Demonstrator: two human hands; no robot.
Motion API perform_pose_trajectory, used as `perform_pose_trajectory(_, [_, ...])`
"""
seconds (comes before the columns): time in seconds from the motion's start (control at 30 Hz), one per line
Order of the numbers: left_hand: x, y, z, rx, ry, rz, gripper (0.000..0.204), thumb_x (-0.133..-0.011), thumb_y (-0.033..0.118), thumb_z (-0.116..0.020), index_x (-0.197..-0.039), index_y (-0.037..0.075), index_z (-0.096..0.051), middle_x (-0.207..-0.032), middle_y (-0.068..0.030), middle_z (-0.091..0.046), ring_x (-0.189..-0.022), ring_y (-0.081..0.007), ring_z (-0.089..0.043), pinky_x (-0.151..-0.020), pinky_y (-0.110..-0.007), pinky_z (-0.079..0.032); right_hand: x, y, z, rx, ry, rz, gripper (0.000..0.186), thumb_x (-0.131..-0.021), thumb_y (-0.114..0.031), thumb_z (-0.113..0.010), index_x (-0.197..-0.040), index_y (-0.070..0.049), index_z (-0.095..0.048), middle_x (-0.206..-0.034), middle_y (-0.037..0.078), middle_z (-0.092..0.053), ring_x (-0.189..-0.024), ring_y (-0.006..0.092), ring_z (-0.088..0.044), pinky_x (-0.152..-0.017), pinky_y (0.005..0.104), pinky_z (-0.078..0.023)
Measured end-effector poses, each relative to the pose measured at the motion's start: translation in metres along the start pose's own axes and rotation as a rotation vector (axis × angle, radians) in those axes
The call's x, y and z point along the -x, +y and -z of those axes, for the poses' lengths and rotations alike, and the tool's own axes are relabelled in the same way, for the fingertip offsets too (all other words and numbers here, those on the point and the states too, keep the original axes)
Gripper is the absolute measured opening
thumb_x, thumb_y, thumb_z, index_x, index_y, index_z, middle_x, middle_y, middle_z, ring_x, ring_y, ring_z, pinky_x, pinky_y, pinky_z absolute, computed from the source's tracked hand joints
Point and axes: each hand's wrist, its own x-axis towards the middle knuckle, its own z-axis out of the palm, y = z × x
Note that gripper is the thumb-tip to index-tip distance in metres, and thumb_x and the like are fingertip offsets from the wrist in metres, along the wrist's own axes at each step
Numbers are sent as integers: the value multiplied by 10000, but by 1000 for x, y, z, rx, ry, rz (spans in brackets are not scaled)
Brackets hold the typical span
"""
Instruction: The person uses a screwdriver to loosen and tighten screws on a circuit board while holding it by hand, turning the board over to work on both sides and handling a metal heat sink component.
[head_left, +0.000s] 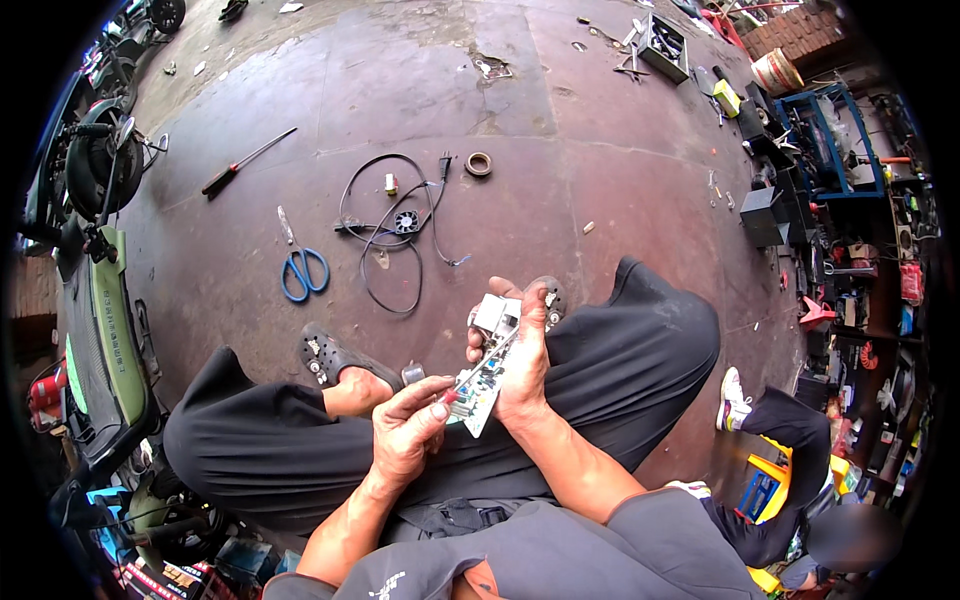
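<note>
My right hand point(520, 380) grips a white-green circuit board point(490, 365) with small components, held tilted above my crossed legs. My left hand point(410, 430) is closed at the board's lower left on a thin tool point(450, 397) with a red part, whose shaft lies across the board toward its upper end. A small grey cylindrical part point(413, 372) is just above my left hand. On the floor ahead are blue-handled scissors point(304, 272), a tangled black cable point(350, 187), a small black fan point(406, 223) and a tape roll point(478, 164).
A long screwdriver point(225, 175) lies farther left. Scooters point(110, 330) line the left edge. A metal box of tools point(662, 48) is at the back right, beside crowded shelves point(870, 265). A co-worker point(780, 470) sits low at the right with a yellow case point(760, 490).
</note>
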Motion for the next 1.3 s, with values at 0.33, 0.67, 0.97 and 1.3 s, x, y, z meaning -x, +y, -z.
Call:
perform_pose_trajectory(0.33, [14, 13, -13, -301, 32, -261, 327, -875, 29, -682, -1192, -33, -631, -990, -89, -692, -752, -94, -604, -667, -220, -480, -11, 0, 3, -75, -109, 35, 710, -906, -703, -426, -1219, -73, -518, -845, 64, -616, -662, 146, -605, -533, 264, -507])
perform_pose_trajectory(0.67, [20, 15, -19, -925, -43, -633, 327, -840, -26, -676, -1159, -57, -613, -928, -168, -705, -815, -218, -705, -743, -286, -534, -11, 4, 7, 12, -156, 148, 750, -897, -718, -416, -1265, -68, -472, -872, 72, -613, -680, 155, -595, -555, 273, -512])
perform_pose_trajectory(0.97, [15, 27, -12, -876, -58, -663, 355, -781, -14, -713, -1128, -36, -642, -820, -141, -676, -712, -240, -668, -638, -299, -519, -10, 1, 3, -101, -282, -5, 768, -883, -734, -430, -1262, -71, -512, -878, 68, -617, -686, 158, -600, -558, 277, -509])
perform_pose_trajectory(1.3, [34, 38, -50, -1469, -38, -896, 445, -747, 114, -697, -1162, -31, -627, -592, -36, -444, -453, -182, -505, -425, -319, -416, -12, 7, 7, 91, -211, 60, 782, -898, -723, -412, -1287, -47, -463, -865, 60, -604, -673, 133, -596, -545, 251, -507])
